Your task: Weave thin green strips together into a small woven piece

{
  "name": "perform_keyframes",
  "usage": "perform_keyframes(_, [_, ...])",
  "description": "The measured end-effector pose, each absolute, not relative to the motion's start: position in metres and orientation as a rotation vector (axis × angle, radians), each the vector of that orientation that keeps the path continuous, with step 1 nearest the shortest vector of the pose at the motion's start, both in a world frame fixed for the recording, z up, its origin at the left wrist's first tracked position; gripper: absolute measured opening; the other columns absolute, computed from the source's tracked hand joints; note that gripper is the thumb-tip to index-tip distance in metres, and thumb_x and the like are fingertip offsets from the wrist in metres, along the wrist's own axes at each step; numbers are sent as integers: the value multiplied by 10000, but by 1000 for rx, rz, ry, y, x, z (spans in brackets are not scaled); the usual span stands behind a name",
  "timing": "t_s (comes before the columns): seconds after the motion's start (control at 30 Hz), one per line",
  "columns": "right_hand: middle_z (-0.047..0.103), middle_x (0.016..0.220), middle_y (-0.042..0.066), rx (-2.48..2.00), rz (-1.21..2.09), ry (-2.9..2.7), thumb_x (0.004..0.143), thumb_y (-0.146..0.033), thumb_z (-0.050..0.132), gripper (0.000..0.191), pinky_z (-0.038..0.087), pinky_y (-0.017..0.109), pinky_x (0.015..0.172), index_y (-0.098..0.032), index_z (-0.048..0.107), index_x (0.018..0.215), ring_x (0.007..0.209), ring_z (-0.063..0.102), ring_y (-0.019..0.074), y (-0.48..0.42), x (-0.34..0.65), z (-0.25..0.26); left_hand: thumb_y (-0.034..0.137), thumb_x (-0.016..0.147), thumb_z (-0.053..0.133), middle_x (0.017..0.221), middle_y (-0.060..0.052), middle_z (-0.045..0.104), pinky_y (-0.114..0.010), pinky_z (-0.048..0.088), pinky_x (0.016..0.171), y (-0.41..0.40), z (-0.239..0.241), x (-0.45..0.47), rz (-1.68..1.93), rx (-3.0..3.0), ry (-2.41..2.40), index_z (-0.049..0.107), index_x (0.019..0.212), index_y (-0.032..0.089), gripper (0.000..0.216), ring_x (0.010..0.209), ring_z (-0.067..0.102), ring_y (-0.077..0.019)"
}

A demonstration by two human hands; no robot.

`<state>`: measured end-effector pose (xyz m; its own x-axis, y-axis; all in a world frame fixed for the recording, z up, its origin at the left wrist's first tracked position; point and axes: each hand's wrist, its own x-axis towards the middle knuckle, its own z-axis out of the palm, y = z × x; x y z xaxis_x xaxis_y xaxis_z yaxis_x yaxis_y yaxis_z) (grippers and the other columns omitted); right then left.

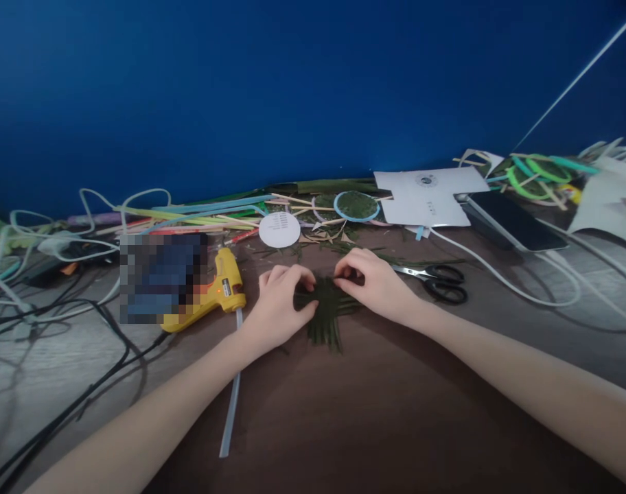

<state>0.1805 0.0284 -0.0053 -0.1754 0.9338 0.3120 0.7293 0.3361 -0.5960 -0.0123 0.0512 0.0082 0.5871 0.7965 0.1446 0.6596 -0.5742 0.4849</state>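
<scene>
A small mat of woven dark green leaf strips (327,317) lies on the brown table (375,412) in the middle of the view. My left hand (281,305) presses on the mat's left side with curled fingers pinching the strips. My right hand (372,283) grips its upper right edge, fingers bent over the strips. Loose strip ends stick out below both hands.
A yellow glue gun (210,293) lies left of my hands, a glue stick (233,398) below it. Black scissors (439,281) rest to the right. Behind are coloured strips (200,211), a white paper disc (279,229), a leaf-covered ring (356,205), white card (429,197), a phone (513,221) and cables (60,309).
</scene>
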Motion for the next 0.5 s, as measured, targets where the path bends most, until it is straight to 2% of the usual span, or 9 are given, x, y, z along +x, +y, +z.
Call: perform_keyframes(0.5, [505, 737, 0, -1421, 560, -2046, 743, -158, 639, 99, 385, 272, 668, -179, 558, 688, 734, 480, 136, 33, 188, -1, 174, 732, 581, 924, 0, 592, -354, 324, 869, 51, 8, -13, 461, 2441, 1140, 517, 892, 208, 175, 947, 492, -197])
